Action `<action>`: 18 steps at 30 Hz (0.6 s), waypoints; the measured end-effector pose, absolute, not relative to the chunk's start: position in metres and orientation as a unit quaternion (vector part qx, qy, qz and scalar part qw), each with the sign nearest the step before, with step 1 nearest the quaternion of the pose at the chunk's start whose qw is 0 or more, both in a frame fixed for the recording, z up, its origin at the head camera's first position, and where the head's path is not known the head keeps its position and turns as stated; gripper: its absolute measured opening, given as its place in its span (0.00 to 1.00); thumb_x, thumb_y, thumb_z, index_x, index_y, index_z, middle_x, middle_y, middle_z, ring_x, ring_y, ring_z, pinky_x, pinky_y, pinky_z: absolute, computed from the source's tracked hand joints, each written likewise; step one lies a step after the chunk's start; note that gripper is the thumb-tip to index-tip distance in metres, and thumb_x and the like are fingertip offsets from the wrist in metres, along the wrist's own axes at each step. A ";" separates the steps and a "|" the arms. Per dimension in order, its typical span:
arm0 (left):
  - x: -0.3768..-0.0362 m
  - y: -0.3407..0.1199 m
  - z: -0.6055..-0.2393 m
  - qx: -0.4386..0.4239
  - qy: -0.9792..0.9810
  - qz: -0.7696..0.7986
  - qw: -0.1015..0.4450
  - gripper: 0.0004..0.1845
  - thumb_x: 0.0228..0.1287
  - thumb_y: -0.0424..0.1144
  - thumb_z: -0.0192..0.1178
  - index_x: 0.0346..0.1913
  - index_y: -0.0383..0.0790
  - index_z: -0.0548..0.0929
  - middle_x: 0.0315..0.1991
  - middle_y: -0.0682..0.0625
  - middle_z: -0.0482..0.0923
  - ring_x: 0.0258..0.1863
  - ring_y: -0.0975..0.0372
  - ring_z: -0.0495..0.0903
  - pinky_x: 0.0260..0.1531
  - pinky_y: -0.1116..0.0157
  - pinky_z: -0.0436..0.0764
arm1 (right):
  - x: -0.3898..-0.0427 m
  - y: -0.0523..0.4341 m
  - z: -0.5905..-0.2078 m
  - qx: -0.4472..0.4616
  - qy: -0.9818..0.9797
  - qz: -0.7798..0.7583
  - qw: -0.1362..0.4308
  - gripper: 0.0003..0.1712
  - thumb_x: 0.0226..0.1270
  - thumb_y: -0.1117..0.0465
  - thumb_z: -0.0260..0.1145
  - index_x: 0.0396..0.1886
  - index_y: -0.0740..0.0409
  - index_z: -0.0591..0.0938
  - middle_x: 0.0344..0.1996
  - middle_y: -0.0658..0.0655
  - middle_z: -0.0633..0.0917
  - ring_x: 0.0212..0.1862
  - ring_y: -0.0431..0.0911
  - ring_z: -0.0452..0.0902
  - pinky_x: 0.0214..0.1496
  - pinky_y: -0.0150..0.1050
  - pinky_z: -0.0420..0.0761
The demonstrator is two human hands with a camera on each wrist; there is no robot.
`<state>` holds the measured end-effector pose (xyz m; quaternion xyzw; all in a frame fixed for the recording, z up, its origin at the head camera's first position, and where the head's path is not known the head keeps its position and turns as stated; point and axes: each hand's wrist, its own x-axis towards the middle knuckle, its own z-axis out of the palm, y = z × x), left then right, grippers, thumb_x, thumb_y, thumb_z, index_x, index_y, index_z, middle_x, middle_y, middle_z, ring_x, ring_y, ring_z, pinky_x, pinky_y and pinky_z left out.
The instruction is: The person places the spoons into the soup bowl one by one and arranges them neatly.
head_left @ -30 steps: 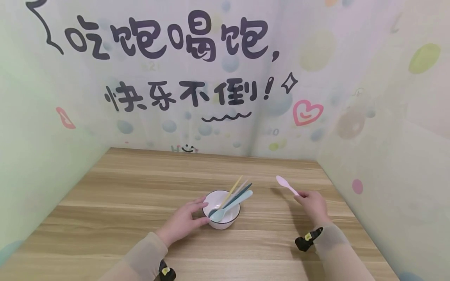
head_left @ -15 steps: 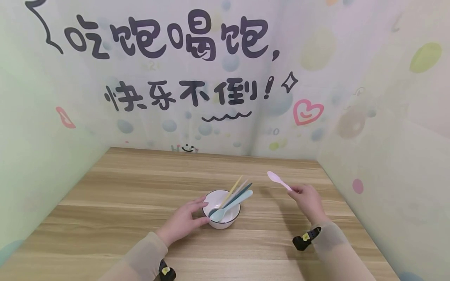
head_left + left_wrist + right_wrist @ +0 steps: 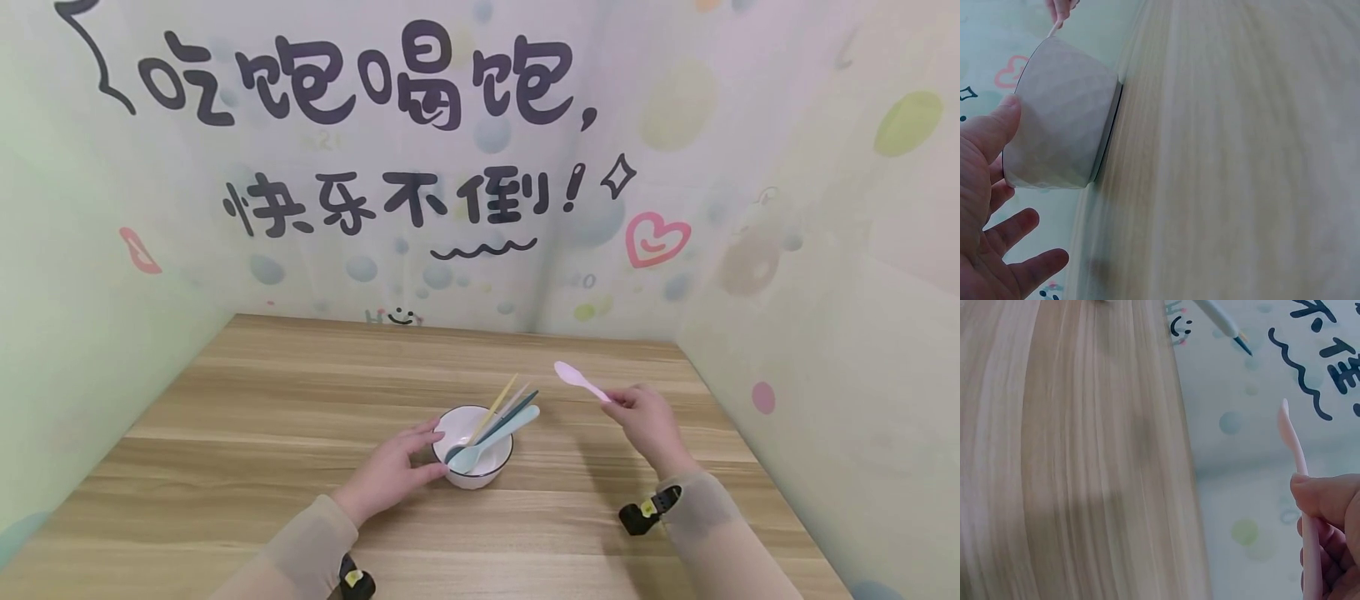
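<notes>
A white bowl (image 3: 472, 482) with a dark rim and faceted outer wall (image 3: 1063, 119) stands upright on the table. My left hand (image 3: 392, 477) holds its left side, thumb and index finger at the rim, the other fingers spread. Leaning in the bowl are a light blue spoon (image 3: 517, 421), a dark teal spoon (image 3: 521, 405), a yellow handle (image 3: 501, 400) and a pale pink handle; the lower ends of these last two are hidden. Right of the bowl, my right hand (image 3: 647, 425) pinches a pink spoon (image 3: 1286, 428) by its handle, raised above the table, its head pointing back left.
The wood-grain table (image 3: 247, 400) meets a printed back wall (image 3: 480, 283) with large dark characters. Plain-toned walls with coloured spots close in the left and right sides. Each wrist carries a small black camera (image 3: 640, 518).
My right hand has moved left and slightly up with the pink spoon, bringing it closer to the bowl. The left hand and the bowl have kept their place.
</notes>
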<state>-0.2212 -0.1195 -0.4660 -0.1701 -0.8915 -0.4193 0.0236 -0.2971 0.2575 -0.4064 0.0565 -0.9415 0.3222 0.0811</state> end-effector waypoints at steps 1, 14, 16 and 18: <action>-0.221 -0.119 -0.466 -0.170 -0.891 -0.419 0.024 0.30 0.58 0.50 0.68 0.61 0.38 0.78 0.69 0.49 0.66 0.69 0.50 0.63 0.66 0.49 0.63 | -0.297 0.257 -0.406 0.060 -0.941 0.322 0.082 0.16 0.65 0.55 0.67 0.47 0.61 0.86 0.37 0.57 0.80 0.37 0.49 0.72 0.35 0.40 0.70; -0.221 -0.119 -0.466 -0.167 -0.892 -0.420 0.024 0.31 0.58 0.51 0.68 0.61 0.38 0.78 0.69 0.49 0.66 0.69 0.50 0.63 0.66 0.49 0.63 | -0.291 0.243 -0.395 0.091 -0.933 0.338 0.081 0.13 0.64 0.57 0.68 0.44 0.60 0.87 0.34 0.55 0.79 0.32 0.48 0.69 0.31 0.39 0.71; -0.221 -0.119 -0.466 -0.167 -0.891 -0.421 0.024 0.30 0.58 0.50 0.68 0.61 0.38 0.78 0.69 0.49 0.66 0.69 0.50 0.63 0.66 0.49 0.63 | -0.290 0.242 -0.394 0.098 -0.932 0.339 0.081 0.13 0.64 0.58 0.68 0.43 0.60 0.87 0.33 0.54 0.79 0.31 0.48 0.69 0.31 0.39 0.71; -0.221 -0.119 -0.466 -0.167 -0.890 -0.423 0.024 0.30 0.58 0.50 0.68 0.61 0.38 0.78 0.69 0.49 0.66 0.69 0.50 0.63 0.66 0.49 0.63 | -0.289 0.240 -0.393 0.105 -0.932 0.337 0.082 0.12 0.63 0.58 0.69 0.43 0.59 0.87 0.32 0.54 0.78 0.31 0.47 0.69 0.31 0.39 0.71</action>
